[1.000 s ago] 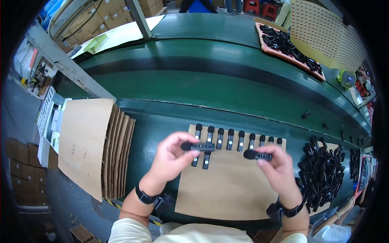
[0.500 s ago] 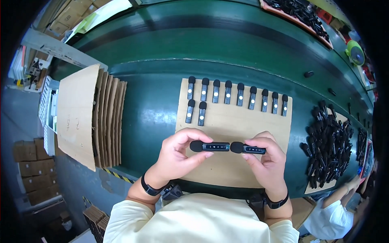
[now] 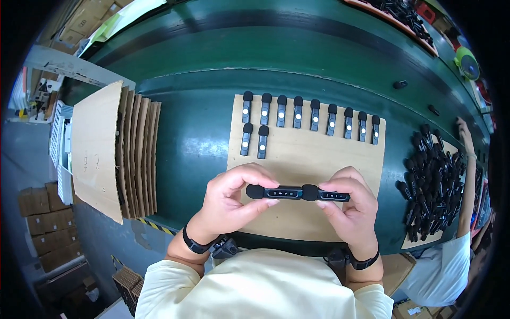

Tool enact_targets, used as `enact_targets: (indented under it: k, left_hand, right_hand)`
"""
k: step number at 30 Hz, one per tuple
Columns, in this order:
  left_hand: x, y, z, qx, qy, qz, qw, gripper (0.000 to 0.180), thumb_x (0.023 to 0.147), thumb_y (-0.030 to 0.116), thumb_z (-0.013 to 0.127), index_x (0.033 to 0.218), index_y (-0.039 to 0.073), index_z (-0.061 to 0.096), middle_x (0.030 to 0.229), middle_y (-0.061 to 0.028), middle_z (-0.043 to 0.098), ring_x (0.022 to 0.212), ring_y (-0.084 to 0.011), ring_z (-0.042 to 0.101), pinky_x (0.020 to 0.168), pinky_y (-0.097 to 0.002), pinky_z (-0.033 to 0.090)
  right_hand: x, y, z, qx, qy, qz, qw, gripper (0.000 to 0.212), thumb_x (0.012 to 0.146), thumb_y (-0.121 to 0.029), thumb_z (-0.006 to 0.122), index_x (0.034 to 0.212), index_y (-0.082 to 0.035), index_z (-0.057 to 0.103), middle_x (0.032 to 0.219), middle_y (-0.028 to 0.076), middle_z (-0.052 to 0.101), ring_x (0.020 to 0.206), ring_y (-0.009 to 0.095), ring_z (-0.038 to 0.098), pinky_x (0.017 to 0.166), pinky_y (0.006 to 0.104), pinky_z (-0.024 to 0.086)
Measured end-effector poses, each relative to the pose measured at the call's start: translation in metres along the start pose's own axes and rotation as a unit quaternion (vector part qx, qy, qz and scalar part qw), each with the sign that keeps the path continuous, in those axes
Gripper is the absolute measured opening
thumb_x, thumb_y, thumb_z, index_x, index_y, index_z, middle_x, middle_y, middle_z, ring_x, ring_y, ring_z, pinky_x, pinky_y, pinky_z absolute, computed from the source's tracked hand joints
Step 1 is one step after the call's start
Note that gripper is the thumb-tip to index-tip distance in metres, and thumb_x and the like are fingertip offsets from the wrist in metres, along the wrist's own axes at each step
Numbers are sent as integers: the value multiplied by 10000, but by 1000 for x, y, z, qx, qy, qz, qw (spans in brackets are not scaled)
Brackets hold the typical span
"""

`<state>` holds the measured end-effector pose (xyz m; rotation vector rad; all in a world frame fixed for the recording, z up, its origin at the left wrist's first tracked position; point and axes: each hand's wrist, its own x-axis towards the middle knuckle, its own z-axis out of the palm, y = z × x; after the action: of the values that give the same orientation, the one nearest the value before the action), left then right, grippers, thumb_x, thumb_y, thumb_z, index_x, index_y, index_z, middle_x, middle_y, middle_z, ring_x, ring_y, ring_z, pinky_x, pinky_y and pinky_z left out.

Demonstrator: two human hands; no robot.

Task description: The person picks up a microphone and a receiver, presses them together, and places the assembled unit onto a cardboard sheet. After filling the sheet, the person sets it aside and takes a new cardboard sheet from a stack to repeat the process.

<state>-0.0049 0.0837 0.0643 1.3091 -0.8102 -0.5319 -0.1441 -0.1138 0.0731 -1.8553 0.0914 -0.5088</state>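
My left hand (image 3: 229, 201) pinches a small black clip-on microphone (image 3: 283, 193) with a foam cap between thumb and fingers. A matching microphone (image 3: 333, 196) is pinched in my right hand (image 3: 351, 206). Both are held level end to end, and the foam cap of the right one meets the tail of the left one. Under them lies a flat cardboard sheet (image 3: 340, 159). Along its far edge several microphones (image 3: 298, 112) stand in a row, foam caps away from me, each with a pale round dot. Two more microphones (image 3: 263, 142) lie below the row's left end.
Folded cardboard pieces (image 3: 98, 154) stand at the left on the green bench (image 3: 186, 175). A heap of black microphones (image 3: 433, 186) is piled on the right. Beyond it reaches another person's arm (image 3: 467, 181). A loose black microphone (image 3: 400, 84) lies farther back.
The two held microphones have come together, closing the small gap between them. At the right, the other person's arm now stretches forward past the heap.
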Motion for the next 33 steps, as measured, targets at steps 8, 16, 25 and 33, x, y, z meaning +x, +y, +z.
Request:
enact_targets:
  k: [8,16,25,33]
  left_hand:
    - [3,1,1,40,1,27,999,297,743,-33,786,998,10,641,932,-125,694,922,-235,657,950,-467,486]
    - [17,4,2,195,-52,69,977,311,714,-97,715,998,24,671,999,-118,701,951,-263,672,874,-361,513]
    - [14,-11,8,53,-25,19,998,276,736,-78,674,984,38,636,1031,-131,699,1042,-281,645,1041,-489,408]
    - [18,-9,5,174,-21,28,984,284,769,-28,716,1037,29,641,1009,-110,701,1000,-255,655,1009,-423,459]
  right_hand:
    - [1,1,-3,13,-4,2,1000,247,760,59,740,987,4,658,961,106,577,822,169,558,714,264,443]
    - [-6,-1,5,160,93,38,982,301,771,122,688,1051,14,663,1033,123,559,865,178,588,763,273,502]
    - [2,-3,2,-34,-8,-5,999,372,744,154,650,1082,-3,652,1013,132,592,884,207,620,741,293,522]
    - [13,12,11,-89,-46,-51,994,339,753,105,689,1069,-7,638,1004,133,609,843,228,625,725,314,524]
